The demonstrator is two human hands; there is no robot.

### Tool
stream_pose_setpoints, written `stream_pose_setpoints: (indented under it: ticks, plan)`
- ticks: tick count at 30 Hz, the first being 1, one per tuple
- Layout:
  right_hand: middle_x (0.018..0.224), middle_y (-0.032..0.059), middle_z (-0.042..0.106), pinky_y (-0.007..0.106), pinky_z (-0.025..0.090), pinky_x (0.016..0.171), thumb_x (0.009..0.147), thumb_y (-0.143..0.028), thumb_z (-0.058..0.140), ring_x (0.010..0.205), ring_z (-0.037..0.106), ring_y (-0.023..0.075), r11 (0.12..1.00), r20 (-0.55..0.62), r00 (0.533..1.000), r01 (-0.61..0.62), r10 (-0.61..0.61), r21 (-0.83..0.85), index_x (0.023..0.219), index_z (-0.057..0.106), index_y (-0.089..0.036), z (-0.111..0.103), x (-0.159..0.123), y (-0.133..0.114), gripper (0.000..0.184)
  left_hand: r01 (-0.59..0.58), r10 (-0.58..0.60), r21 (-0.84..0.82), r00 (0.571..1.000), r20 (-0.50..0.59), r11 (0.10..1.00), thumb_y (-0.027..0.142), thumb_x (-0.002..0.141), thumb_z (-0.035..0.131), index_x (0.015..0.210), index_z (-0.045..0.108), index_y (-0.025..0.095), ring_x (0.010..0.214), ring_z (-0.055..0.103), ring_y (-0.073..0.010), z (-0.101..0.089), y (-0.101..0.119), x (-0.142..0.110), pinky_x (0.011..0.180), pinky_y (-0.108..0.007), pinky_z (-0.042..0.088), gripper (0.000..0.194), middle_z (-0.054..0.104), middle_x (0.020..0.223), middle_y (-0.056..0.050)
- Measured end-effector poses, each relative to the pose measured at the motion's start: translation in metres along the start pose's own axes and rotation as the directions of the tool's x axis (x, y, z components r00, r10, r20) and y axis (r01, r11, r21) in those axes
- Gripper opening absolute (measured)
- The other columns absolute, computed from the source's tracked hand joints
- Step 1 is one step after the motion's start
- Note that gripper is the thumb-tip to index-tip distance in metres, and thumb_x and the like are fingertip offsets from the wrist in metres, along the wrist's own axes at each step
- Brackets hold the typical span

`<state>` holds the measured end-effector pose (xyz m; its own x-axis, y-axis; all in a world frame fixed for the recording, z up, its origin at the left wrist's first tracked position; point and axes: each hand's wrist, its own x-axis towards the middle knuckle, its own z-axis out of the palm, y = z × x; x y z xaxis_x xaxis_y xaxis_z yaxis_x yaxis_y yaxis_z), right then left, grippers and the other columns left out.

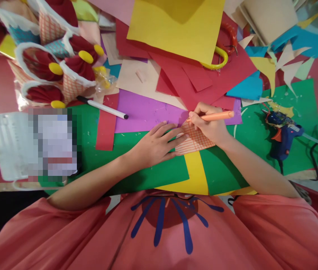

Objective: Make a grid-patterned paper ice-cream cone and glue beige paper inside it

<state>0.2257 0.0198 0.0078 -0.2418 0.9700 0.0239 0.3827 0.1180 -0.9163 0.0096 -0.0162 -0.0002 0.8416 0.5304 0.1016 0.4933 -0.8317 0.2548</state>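
My right hand (pixel 211 123) is closed round an orange marker (pixel 216 116), its tip end at a light piece of craft foam or paper (pixel 195 137) that bears an orange criss-cross pattern. Flat across that piece's left edge lies my left hand (pixel 159 144), fingers spread and nothing in them. Both hands rest over green sheets (pixel 147 172), with a yellow strip (pixel 194 165) just below the patterned piece. A purple sheet (pixel 144 110) lies beyond my left hand. The marker's very tip is hidden by my fingers.
A glue gun (pixel 281 138) with a cable lies at right. Yellow- and red-handled scissors (pixel 218 62) sit partly under a yellow sheet (pixel 176 30). Another black-and-white marker (pixel 105 108) rests at left, near decorated cones (pixel 74 82) and a blurred-out device (pixel 54 142).
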Motion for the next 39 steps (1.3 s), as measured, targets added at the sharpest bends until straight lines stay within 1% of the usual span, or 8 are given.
stream_pose_setpoints:
  ticks: [6, 10, 14, 20, 24, 31, 35, 39]
  plan:
    - [0.055, -0.0050, 0.049, 0.025, 0.036, 0.056, 0.088, -0.033, 0.056, 0.053, 0.047, 0.0074, 1.000, 0.008, 1.000, 0.006, -0.006, -0.022, 0.061, 0.043, -0.020, 0.0010, 0.0002, -0.0015, 0.033, -0.008, 0.007, 0.025, 1.000, 0.006, 1.000, 0.045, 0.093, 0.050, 0.137, 0.048, 0.022, 0.130, 0.046, -0.0281, -0.0007, -0.0002, 0.0002, 0.111, -0.047, 0.039, 0.049, 0.055, 0.136, -0.011]
    - [0.054, -0.0055, 0.047, 0.025, 0.035, 0.055, 0.087, -0.032, 0.056, 0.051, 0.043, 0.0068, 0.999, 0.016, 1.000, 0.023, -0.023, -0.030, 0.060, 0.042, -0.020, 0.0008, 0.0007, -0.0025, 0.033, -0.008, 0.008, 0.013, 1.000, -0.004, 1.000, 0.045, 0.094, 0.049, 0.136, 0.049, 0.021, 0.129, 0.046, -0.0284, -0.0003, -0.0003, 0.0003, 0.111, -0.047, 0.039, 0.048, 0.056, 0.134, -0.011]
    - [0.053, -0.0052, 0.046, 0.025, 0.033, 0.052, 0.085, -0.027, 0.057, 0.050, 0.041, 0.0069, 1.000, 0.042, 0.999, -0.008, 0.008, 0.000, 0.057, 0.039, -0.020, 0.0005, 0.0008, -0.0033, 0.034, -0.006, 0.006, -0.003, 1.000, -0.003, 1.000, 0.044, 0.094, 0.050, 0.136, 0.049, 0.021, 0.130, 0.046, -0.0284, 0.0003, -0.0005, 0.0001, 0.111, -0.047, 0.039, 0.048, 0.056, 0.134, -0.011]
    - [0.054, -0.0041, 0.048, 0.025, 0.036, 0.054, 0.088, -0.033, 0.056, 0.054, 0.045, 0.0090, 1.000, 0.015, 1.000, 0.001, -0.001, -0.014, 0.061, 0.043, -0.020, 0.0004, 0.0008, -0.0016, 0.033, 0.000, 0.000, -0.020, 1.000, 0.004, 1.000, 0.044, 0.093, 0.050, 0.137, 0.048, 0.022, 0.130, 0.045, -0.0288, 0.0003, -0.0006, 0.0003, 0.112, -0.048, 0.038, 0.049, 0.055, 0.136, -0.011]
    - [0.054, -0.0049, 0.046, 0.025, 0.035, 0.055, 0.087, -0.031, 0.056, 0.052, 0.042, 0.0078, 1.000, 0.022, 1.000, 0.018, -0.018, -0.024, 0.059, 0.042, -0.020, 0.0007, 0.0012, -0.0020, 0.033, -0.011, 0.011, -0.011, 1.000, -0.017, 1.000, 0.043, 0.093, 0.052, 0.136, 0.049, 0.019, 0.129, 0.046, -0.0297, 0.0000, -0.0006, 0.0003, 0.111, -0.048, 0.039, 0.049, 0.056, 0.135, -0.012]
    - [0.051, -0.0059, 0.038, 0.025, 0.028, 0.050, 0.082, -0.026, 0.055, 0.049, 0.034, 0.0070, 0.999, 0.076, 0.997, 0.020, -0.016, -0.051, 0.055, 0.036, -0.020, 0.0003, 0.0016, -0.0034, 0.034, 0.007, -0.007, -0.015, 1.000, 0.002, 1.000, 0.042, 0.094, 0.050, 0.137, 0.049, 0.022, 0.131, 0.046, -0.0285, 0.0007, -0.0003, -0.0003, 0.112, -0.048, 0.039, 0.048, 0.056, 0.134, -0.011]
    - [0.049, -0.0065, 0.036, 0.024, 0.027, 0.048, 0.081, -0.025, 0.057, 0.048, 0.031, 0.0064, 1.000, 0.103, 0.995, 0.000, 0.000, 0.005, 0.053, 0.035, -0.020, -0.0005, 0.0022, -0.0032, 0.036, -0.002, 0.002, -0.022, 1.000, -0.015, 1.000, 0.043, 0.095, 0.048, 0.136, 0.050, 0.022, 0.129, 0.047, -0.0291, 0.0005, -0.0004, 0.0000, 0.110, -0.049, 0.041, 0.047, 0.057, 0.132, -0.011]
    - [0.052, -0.0053, 0.045, 0.023, 0.033, 0.049, 0.084, -0.033, 0.058, 0.049, 0.040, 0.0067, 0.986, 0.038, 0.998, -0.055, 0.049, 0.157, 0.056, 0.041, -0.020, -0.0031, 0.0005, -0.0062, 0.035, -0.042, 0.043, 0.012, 0.997, -0.071, 0.999, 0.042, 0.096, 0.046, 0.133, 0.053, 0.018, 0.124, 0.052, -0.0292, -0.0003, -0.0017, 0.0003, 0.107, -0.047, 0.044, 0.045, 0.060, 0.129, -0.013]
